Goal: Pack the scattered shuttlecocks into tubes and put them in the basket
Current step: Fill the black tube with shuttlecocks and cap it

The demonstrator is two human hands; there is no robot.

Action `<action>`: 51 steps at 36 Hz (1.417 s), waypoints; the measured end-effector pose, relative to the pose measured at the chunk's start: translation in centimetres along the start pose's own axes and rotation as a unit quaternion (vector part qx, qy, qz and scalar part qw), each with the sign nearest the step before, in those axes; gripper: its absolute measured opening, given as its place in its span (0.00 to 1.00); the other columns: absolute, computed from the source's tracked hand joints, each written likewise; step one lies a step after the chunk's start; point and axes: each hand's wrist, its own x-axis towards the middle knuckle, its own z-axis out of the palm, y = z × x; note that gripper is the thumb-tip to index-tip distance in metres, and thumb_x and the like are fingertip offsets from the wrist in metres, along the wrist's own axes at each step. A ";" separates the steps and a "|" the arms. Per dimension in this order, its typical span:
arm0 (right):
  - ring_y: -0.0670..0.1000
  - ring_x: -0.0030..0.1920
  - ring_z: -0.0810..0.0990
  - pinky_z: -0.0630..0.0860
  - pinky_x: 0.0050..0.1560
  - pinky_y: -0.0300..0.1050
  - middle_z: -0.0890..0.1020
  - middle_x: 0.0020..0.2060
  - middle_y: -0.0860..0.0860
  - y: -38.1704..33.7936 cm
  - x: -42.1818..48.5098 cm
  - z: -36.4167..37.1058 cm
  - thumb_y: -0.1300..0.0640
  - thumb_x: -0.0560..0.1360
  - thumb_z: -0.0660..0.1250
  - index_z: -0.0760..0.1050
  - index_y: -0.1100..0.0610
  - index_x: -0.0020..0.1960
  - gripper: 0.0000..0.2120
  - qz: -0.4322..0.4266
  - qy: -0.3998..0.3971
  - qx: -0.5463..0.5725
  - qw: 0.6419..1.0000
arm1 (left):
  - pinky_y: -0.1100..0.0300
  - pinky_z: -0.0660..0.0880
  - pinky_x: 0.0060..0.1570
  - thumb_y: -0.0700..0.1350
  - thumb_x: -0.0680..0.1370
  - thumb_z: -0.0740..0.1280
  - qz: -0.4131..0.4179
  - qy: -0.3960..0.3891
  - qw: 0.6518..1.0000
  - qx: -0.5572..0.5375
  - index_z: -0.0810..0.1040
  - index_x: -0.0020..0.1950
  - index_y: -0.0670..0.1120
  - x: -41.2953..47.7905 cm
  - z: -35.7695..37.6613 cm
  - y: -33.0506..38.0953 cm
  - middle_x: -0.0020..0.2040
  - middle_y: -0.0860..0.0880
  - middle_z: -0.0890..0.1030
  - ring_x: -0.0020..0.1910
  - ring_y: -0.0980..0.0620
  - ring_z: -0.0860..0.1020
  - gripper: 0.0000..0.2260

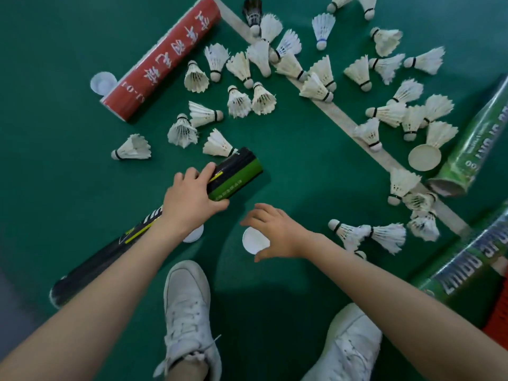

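My left hand point(192, 195) grips a long black-and-green tube point(236, 171) that lies slanted on the green floor, its far end near a white shuttlecock point(218, 144). My right hand point(275, 229) hovers with fingers spread just above a round white cap point(254, 240); whether it touches the cap I cannot tell. A second white cap point(193, 235) peeks out under my left wrist. Several white shuttlecocks point(239, 101) lie scattered ahead, and one black shuttlecock point(251, 12) lies at the top.
A red tube point(165, 59) lies at upper left with a cap point(101, 82) beside it. Green tubes point(478, 138) point(467, 259) lie at the right, near a cream cap point(424, 158). A white court line point(338, 114) crosses diagonally. My white shoes point(189, 306) point(349, 345) stand below.
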 end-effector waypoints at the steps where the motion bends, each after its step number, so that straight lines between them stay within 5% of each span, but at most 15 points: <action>1: 0.54 0.76 0.47 0.50 0.73 0.54 0.60 0.73 0.50 -0.2 0.0 0.4 0.42 0.68 0.73 0.57 0.48 0.75 0.41 -0.010 -0.016 -0.038 0.999 | 0.49 0.70 0.52 0.60 0.70 0.69 -0.005 0.001 1.000 -0.004 0.59 0.73 0.55 -0.4 0.3 -0.1 0.59 0.45 0.70 0.59 0.42 0.67 0.35; 6: 0.55 0.76 0.50 0.53 0.73 0.53 0.59 0.74 0.51 -0.2 0.1 2.1 0.53 0.74 0.68 0.59 0.49 0.75 0.32 -0.009 -0.013 -0.086 0.996 | 0.49 0.70 0.53 0.60 0.70 0.69 -0.014 -0.017 1.000 -0.013 0.58 0.74 0.55 -1.8 1.8 -0.7 0.60 0.46 0.70 0.59 0.43 0.67 0.36; 12: 0.56 0.70 0.61 0.63 0.69 0.52 0.67 0.69 0.54 1.9 -0.4 1.9 0.57 0.74 0.67 0.62 0.56 0.73 0.30 0.114 0.131 0.066 0.983 | 0.49 0.71 0.54 0.61 0.70 0.69 -0.020 -0.032 0.999 -0.019 0.58 0.74 0.54 -2.4 2.5 -1.4 0.60 0.46 0.70 0.59 0.43 0.67 0.36; 16: 0.51 0.62 0.67 0.66 0.62 0.44 0.68 0.60 0.51 2.3 -0.4 -0.4 0.54 0.74 0.68 0.66 0.48 0.70 0.26 0.261 0.273 0.344 0.860 | 0.49 0.71 0.53 0.60 0.70 0.69 -0.001 -0.023 1.000 -0.018 0.59 0.73 0.54 -2.7 2.9 -1.1 0.58 0.46 0.71 0.56 0.44 0.67 0.35; 19: 0.50 0.60 0.73 0.71 0.62 0.48 0.73 0.57 0.49 2.0 -0.5 -2.8 0.53 0.77 0.63 0.69 0.46 0.68 0.19 0.264 0.316 0.545 0.730 | 0.49 0.71 0.52 0.60 0.69 0.70 0.020 -0.015 0.999 -0.025 0.60 0.72 0.54 -2.8 3.0 -0.5 0.57 0.47 0.72 0.55 0.44 0.68 0.35; 21: 0.50 0.63 0.72 0.68 0.67 0.53 0.75 0.56 0.44 1.7 -0.6 -4.0 0.53 0.78 0.61 0.70 0.47 0.68 0.18 0.239 0.322 0.604 0.689 | 0.50 0.71 0.52 0.60 0.69 0.70 0.034 -0.010 0.999 -0.037 0.61 0.72 0.55 -2.8 3.1 0.0 0.57 0.47 0.72 0.55 0.45 0.68 0.35; 25: 0.47 0.67 0.68 0.64 0.71 0.55 0.71 0.61 0.40 0.6 -0.7 -5.1 0.51 0.78 0.58 0.69 0.46 0.69 0.19 0.175 0.317 0.603 0.711 | 0.52 0.70 0.51 0.60 0.69 0.71 0.058 0.009 0.997 -0.053 0.61 0.72 0.56 -2.7 3.0 0.7 0.56 0.49 0.71 0.54 0.46 0.67 0.35; 32: 0.42 0.69 0.65 0.59 0.73 0.46 0.69 0.67 0.47 -1.3 -0.8 -5.9 0.48 0.80 0.51 0.67 0.42 0.70 0.19 0.119 0.292 0.557 0.768 | 0.50 0.72 0.51 0.58 0.67 0.73 0.092 0.032 0.992 -0.076 0.64 0.72 0.56 -2.9 2.8 1.4 0.56 0.51 0.72 0.53 0.47 0.68 0.36; 36: 0.37 0.71 0.61 0.56 0.71 0.32 0.66 0.70 0.41 -1.4 -1.3 -6.3 0.52 0.84 0.47 0.64 0.46 0.73 0.19 0.094 0.292 0.541 0.783 | 0.51 0.72 0.50 0.58 0.66 0.74 0.104 0.044 0.990 -0.085 0.65 0.72 0.56 -3.1 2.9 1.4 0.55 0.51 0.73 0.52 0.47 0.69 0.36; 47: 0.37 0.71 0.61 0.57 0.71 0.31 0.66 0.72 0.43 -2.5 -1.1 -6.0 0.50 0.83 0.49 0.62 0.45 0.73 0.19 0.085 0.313 0.533 0.782 | 0.51 0.73 0.46 0.60 0.63 0.69 0.117 0.073 0.987 -0.083 0.68 0.70 0.54 -3.3 2.5 1.4 0.55 0.52 0.75 0.52 0.47 0.70 0.36; 51: 0.36 0.66 0.67 0.62 0.64 0.28 0.70 0.65 0.38 -2.8 -1.0 -6.7 0.50 0.82 0.55 0.63 0.43 0.73 0.19 0.101 0.305 0.534 0.782 | 0.52 0.72 0.46 0.60 0.63 0.69 0.102 0.075 0.987 -0.098 0.68 0.70 0.55 -3.2 2.3 1.8 0.55 0.54 0.75 0.52 0.48 0.70 0.35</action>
